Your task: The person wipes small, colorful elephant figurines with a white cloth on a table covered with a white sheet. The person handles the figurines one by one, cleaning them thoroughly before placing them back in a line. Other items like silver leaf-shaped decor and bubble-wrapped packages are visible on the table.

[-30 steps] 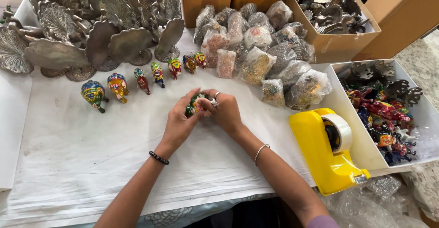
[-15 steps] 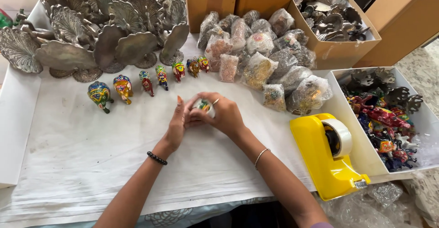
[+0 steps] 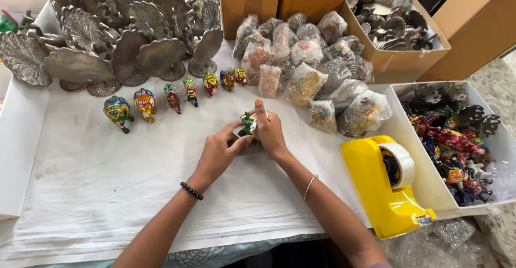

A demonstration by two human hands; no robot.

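Note:
Both hands meet over the white table cover (image 3: 107,193) at its middle. My left hand (image 3: 219,152) and my right hand (image 3: 270,131) hold a small painted green figurine (image 3: 248,124) between them, just above the cloth. The right forefinger points up along the figurine. A row of several small painted elephant figurines (image 3: 145,102) stands behind the hands, running from left toward the centre.
Metal peacock-shaped stands (image 3: 123,26) crowd the back left. A pile of plastic-wrapped packets (image 3: 317,80) lies at back centre. A yellow tape dispenser (image 3: 389,184) sits at right, beside a white box of painted figurines (image 3: 457,144). Cardboard boxes (image 3: 398,58) stand behind.
The hands stayed together on the figurine and turned it slightly; the right forefinger now sticks up. The camera view has shifted a little.

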